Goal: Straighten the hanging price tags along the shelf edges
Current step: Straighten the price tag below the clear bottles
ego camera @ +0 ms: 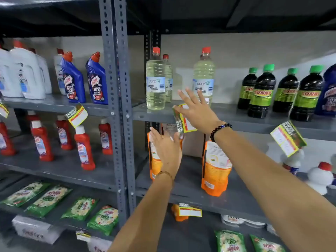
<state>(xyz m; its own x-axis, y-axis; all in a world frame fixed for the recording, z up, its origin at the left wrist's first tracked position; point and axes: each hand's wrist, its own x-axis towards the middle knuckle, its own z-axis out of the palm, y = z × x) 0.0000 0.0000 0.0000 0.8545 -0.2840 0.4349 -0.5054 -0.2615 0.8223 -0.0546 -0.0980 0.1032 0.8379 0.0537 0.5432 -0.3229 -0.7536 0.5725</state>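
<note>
Right now both open hands, right hand and left hand, flank the near-vertical price tag.

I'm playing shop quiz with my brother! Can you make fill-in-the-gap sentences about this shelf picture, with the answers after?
1. The right hand lies flat on a price tag on the shelf edge under the clear bottles with ____ caps.
2. The right wrist wears a bracelet of dark ____.
3. The left hand is in front of an ____ pouch.
4. The dark bottles have ____ caps.

Answers: red; beads; orange; green
</note>
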